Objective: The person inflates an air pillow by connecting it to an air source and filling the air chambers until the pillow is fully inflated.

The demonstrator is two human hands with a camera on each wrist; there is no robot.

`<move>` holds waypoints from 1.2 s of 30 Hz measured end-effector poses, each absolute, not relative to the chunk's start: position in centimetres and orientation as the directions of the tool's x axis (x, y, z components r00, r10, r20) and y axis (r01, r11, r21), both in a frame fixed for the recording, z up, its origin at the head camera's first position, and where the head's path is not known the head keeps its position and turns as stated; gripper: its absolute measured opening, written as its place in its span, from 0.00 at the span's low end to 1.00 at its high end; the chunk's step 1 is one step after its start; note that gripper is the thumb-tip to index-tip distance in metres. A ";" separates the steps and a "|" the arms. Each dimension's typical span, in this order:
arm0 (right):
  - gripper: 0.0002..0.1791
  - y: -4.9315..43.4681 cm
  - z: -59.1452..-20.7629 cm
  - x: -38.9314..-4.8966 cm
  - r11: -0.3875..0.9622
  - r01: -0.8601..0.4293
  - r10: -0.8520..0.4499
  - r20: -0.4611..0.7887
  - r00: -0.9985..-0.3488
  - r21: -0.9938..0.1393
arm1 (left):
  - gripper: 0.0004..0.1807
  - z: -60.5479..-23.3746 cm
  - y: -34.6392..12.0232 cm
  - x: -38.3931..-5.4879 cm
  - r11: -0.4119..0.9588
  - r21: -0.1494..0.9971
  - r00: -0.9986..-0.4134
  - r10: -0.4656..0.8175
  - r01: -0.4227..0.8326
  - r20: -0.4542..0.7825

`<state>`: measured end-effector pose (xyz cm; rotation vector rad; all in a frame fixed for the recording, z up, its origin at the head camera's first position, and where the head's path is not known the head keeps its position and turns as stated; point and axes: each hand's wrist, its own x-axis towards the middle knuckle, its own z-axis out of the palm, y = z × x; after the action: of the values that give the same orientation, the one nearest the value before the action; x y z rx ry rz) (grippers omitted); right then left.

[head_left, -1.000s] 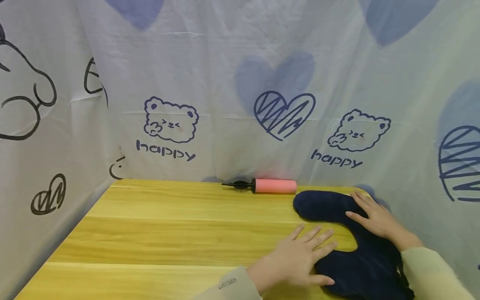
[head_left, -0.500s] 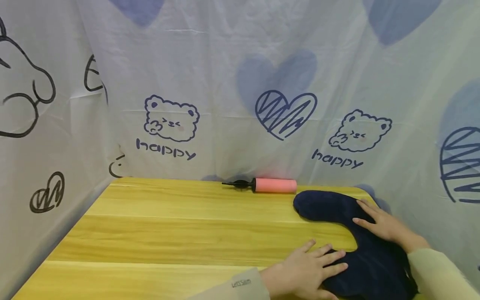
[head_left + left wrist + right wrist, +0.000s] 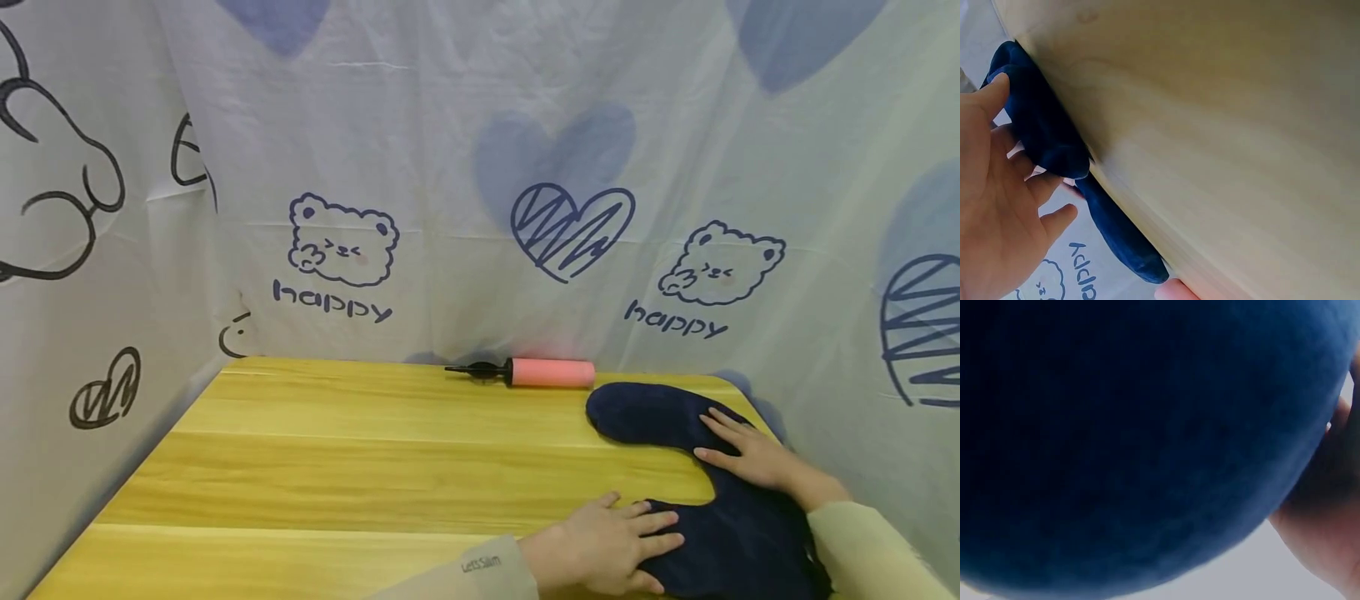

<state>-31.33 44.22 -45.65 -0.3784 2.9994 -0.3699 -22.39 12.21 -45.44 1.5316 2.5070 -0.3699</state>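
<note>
On a yellow table (image 3: 337, 467), left hand (image 3: 600, 546) and right hand (image 3: 761, 454), fingers outstretched, touching navy pillow (image 3: 738, 546), pink pump (image 3: 551, 372) nearby

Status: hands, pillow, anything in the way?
Left hand at near end of pillow. Right hand rests on its curve. Pillow flat on table. Pump clear of both hands.

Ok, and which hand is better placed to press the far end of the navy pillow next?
Probably your right hand: it rests on the farther part of the navy pillow, while your left hand is at the nearer part.
</note>
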 end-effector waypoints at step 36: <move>0.40 33.1 -43.8 -30.5 0.740 -0.394 -0.557 -0.168 -0.813 -0.544 | 0.33 -45.1 -3.5 -20.8 0.440 0.060 -0.431 0.894 0.896 -0.126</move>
<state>-30.53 33.11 -43.83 -0.7390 2.6211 -0.7150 -20.79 -3.53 -45.08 1.5924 2.5455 -0.0244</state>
